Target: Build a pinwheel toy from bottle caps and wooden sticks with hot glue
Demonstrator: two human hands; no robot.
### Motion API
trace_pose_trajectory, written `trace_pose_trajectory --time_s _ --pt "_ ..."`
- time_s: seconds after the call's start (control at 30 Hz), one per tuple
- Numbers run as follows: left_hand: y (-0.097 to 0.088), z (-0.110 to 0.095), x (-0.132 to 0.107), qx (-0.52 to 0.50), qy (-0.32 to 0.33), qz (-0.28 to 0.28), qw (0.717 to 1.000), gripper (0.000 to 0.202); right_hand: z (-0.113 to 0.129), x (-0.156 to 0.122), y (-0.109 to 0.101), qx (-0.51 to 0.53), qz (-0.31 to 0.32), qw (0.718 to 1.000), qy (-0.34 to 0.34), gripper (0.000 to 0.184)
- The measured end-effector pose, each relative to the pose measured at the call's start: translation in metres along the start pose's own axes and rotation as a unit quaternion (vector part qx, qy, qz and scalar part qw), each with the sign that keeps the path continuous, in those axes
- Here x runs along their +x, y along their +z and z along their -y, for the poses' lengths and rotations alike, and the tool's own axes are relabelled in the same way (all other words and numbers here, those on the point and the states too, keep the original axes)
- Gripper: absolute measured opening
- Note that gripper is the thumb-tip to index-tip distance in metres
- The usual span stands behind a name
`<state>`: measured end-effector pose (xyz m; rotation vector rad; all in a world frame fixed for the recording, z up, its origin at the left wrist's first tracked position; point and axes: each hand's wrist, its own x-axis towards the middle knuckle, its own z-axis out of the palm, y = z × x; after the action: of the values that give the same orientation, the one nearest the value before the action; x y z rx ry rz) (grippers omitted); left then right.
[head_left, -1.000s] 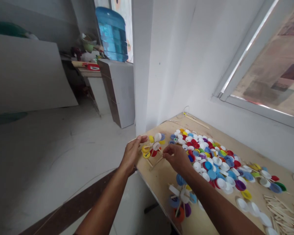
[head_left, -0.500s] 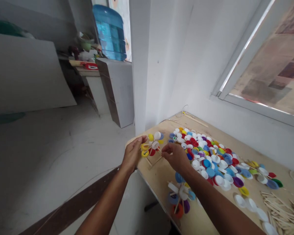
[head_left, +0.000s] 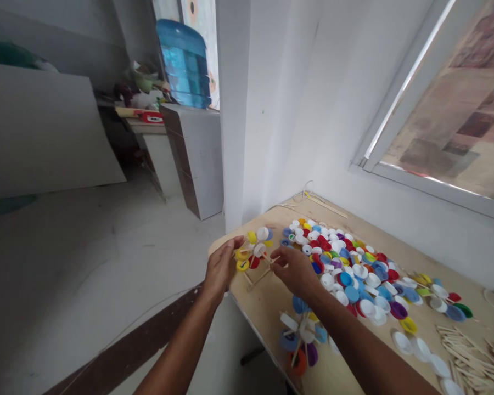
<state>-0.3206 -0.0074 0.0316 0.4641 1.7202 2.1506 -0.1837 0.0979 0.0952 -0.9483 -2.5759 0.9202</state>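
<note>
At the table's near left corner is a wheel of bottle caps [head_left: 259,250], with yellow, white, red and blue caps fixed on wooden sticks. A small wooden stick frame [head_left: 251,284] sits beneath it. My left hand [head_left: 221,266] is closed at the wheel's left side, its fingertips by the yellow caps. On the other side, my right hand [head_left: 294,267] has thumb and forefinger curled in at the frame's right-hand stick; the fingertips partly hide the contact. A second bottle-cap wheel [head_left: 306,331] lies nearer me, below my right forearm.
Loose bottle caps [head_left: 352,294] in many colours cover the middle of the wooden table [head_left: 259,323]. Another cap wheel [head_left: 438,296] and a heap of wooden sticks [head_left: 473,356] lie to the right. A water dispenser [head_left: 201,159] stands beyond the white wall edge.
The view has shifted slightly. My right hand's fingers have loosened a little at the frame's right side; the left hand keeps its place by the wheel.
</note>
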Motion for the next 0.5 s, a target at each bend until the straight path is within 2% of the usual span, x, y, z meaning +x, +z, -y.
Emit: trace_pose_trajectory --time_s 0.17,0.27,0.4,0.47,0.5 --pt "-0.008 0.007 -0.006 0.01 0.017 -0.033 0.999 0.045 -0.008 -0.008 -0.015 0.038 -0.03 0.999 -0.006 0.02" --pt "-0.018 0.012 -0.018 0.014 0.022 -0.066 0.997 0.043 -0.017 -0.022 -0.028 0.081 -0.04 0.996 -0.013 0.02" --pt "-0.032 -0.001 -0.059 0.031 0.034 -0.11 0.993 0.038 -0.023 -0.057 -0.042 0.156 -0.027 0.987 -0.023 0.022" --pt "-0.033 -0.015 -0.087 0.102 0.052 -0.141 0.983 0.034 -0.021 -0.078 -0.047 0.21 -0.007 0.978 -0.02 0.024" --pt "-0.032 -0.021 -0.102 0.133 0.054 -0.131 0.981 0.031 -0.019 -0.088 -0.049 0.244 0.007 0.97 -0.014 0.025"
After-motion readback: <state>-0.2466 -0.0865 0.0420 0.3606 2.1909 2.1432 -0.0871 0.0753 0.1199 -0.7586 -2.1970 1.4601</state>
